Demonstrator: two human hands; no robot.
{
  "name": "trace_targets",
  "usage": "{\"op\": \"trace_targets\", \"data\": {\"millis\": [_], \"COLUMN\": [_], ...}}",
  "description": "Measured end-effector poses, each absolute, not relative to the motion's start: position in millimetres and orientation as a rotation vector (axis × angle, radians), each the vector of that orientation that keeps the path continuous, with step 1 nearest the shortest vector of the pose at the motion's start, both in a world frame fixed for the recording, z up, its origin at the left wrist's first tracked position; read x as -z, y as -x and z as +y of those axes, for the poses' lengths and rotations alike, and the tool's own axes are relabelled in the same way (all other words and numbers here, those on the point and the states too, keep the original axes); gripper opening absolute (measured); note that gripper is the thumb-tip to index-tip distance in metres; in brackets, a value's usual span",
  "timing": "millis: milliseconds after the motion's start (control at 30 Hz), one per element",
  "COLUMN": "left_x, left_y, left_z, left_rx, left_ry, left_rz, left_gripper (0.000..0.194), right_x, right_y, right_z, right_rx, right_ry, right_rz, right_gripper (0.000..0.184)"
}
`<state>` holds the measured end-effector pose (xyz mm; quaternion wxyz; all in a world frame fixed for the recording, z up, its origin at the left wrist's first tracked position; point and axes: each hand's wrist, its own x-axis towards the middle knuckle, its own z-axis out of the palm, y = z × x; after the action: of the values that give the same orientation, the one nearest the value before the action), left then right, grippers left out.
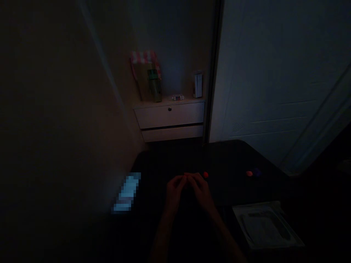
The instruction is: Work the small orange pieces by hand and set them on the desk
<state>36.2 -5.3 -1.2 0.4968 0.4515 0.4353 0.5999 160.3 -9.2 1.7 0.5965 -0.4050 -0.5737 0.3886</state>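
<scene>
Both my hands meet above the dark table in the dim light. Between the fingertips of my left hand [174,186] and my right hand [200,185] is a small red lump of what looks like modelling clay [187,174], mostly covered by the fingers. Just right of my right hand lies a separate round red lump [205,175] on the tabletop. Farther right, a pinkish-orange lump [249,174] sits against a dark purple piece [257,172]. Fine detail at the fingertips is lost in the dark.
The black table [227,155] has a blurred-out lit screen [127,193] at its left edge. A pale flat packet [265,224] is at the front right. Behind stands a white drawer cabinet [172,118] bearing a green bottle [155,86]; walls enclose the left and right.
</scene>
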Motion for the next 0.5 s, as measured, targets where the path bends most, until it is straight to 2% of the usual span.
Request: {"op": "trace_targets", "data": {"millis": [267, 500], "left_x": [3.8, 6.3], "left_y": [-36.2, -35.5], "left_z": [-3.4, -2.0], "left_rx": [-1.485, -1.499], "left_ry": [-1.072, -0.996], "left_rz": [1.079, 0.969], "left_gripper": [0.03, 0.028], "right_x": [0.7, 5.7], "right_y": [-158.8, -155.2], "right_z": [-9.7, -11.1], "right_rx": [-0.866, -0.825], "right_ry": [0.941, 0.98], "right_rz": [-1.376, -1.325], "right_gripper": [0.027, 0.035]}}
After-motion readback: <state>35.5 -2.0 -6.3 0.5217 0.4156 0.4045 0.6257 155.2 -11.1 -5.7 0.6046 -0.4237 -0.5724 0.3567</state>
